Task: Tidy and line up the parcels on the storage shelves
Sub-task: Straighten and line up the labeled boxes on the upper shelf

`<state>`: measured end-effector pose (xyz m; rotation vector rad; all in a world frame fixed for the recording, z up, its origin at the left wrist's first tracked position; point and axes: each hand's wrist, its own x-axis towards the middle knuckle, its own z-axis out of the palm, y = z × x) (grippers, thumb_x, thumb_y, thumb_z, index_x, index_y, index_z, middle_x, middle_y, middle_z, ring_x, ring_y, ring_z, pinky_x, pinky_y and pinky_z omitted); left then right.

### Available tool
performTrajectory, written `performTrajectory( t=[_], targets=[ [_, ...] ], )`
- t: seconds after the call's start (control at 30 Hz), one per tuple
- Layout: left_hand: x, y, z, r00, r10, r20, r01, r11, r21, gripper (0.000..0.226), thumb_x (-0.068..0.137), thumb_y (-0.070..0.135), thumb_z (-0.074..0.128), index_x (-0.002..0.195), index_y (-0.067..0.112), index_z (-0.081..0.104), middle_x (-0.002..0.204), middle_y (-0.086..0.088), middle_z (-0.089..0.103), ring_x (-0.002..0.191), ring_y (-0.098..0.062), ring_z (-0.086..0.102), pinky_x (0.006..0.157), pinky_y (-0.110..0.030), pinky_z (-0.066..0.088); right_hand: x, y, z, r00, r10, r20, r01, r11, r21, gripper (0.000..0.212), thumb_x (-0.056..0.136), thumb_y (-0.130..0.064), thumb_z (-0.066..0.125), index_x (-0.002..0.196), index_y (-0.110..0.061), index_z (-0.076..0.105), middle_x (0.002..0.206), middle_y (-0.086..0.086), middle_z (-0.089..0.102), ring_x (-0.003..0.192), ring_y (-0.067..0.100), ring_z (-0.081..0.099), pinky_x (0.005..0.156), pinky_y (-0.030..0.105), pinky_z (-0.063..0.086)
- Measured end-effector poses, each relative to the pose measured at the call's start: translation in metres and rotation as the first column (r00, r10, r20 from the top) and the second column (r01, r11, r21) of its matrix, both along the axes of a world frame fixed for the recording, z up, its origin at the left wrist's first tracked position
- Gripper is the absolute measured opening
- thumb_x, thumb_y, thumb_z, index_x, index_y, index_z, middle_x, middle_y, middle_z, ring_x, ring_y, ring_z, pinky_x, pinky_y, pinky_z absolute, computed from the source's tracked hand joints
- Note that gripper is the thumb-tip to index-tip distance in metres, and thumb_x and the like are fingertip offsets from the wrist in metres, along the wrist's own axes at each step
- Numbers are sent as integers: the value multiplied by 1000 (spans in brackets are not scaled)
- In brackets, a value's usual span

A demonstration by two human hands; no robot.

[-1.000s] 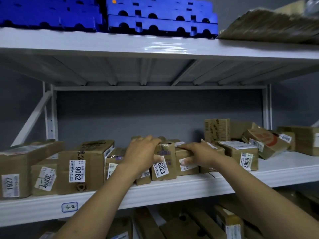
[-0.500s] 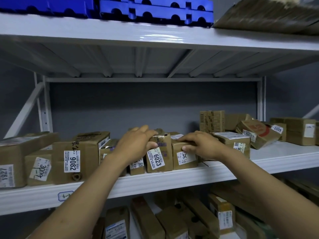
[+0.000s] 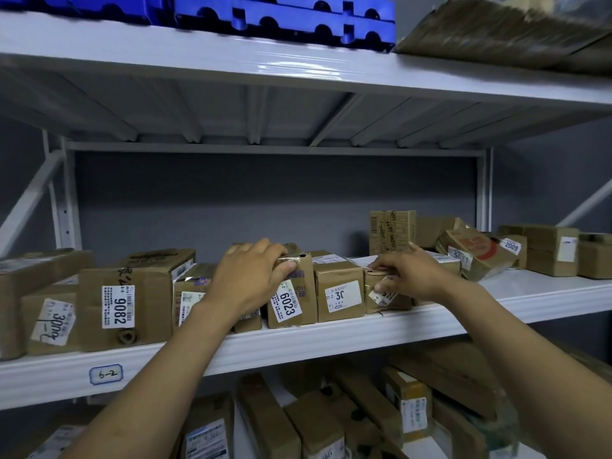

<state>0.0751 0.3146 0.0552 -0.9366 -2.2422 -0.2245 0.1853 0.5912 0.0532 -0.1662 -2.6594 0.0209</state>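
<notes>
Cardboard parcels stand in a row along the front of the white shelf (image 3: 331, 337). The left hand (image 3: 251, 279) holds the parcel marked 6023 (image 3: 291, 308) from above, with the fingers curled over its top edge. The right hand (image 3: 407, 276) grips the small parcel (image 3: 397, 304), with the thumb on its front label. Between these two stands the parcel marked 30 (image 3: 339, 293), close against both.

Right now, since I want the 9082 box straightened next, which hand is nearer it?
Left. The left hand grips the 6023 box, right of the 9082 box with a parcel between; the right hand holds a small box farther right.
</notes>
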Motion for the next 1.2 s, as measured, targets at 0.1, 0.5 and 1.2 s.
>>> performTrajectory(
  t=[0.1, 0.5, 1.2],
  targets=[
    [4, 3, 0, 1000, 28, -11, -29, 999, -15, 56, 90, 69, 32, 129, 31, 48, 128, 7, 55, 119, -17, 51, 108, -39, 31, 8, -2, 3, 999, -16, -40, 15, 1000, -20, 37, 86, -42, 67, 121, -32, 60, 120, -10, 63, 117, 10, 46, 115, 38, 16],
    [24, 23, 6, 979, -8, -206, 15, 999, 32, 59, 86, 65, 49, 131, 27, 53, 126, 2, 55, 120, -22, 48, 107, -39, 30, 34, 43, -10, 895, -362, -260, 326, 929, -173, 54, 89, -60, 49, 132, -28, 57, 149, 2, 43, 139, 25, 34, 111, 43, 29],
    [68, 178, -28, 983, 182, 22, -180, 981, -72, 54, 89, 49, 56, 139, 34, 44, 143, 7, 47, 133, -18, 39, 110, -37, 23, 38, 138, -12, 928, 351, -121, -371, 861, -349, 25, 86, -36, 70, 105, -43, 55, 121, -16, 45, 109, 6, 49, 90, 20, 43]
  ],
)
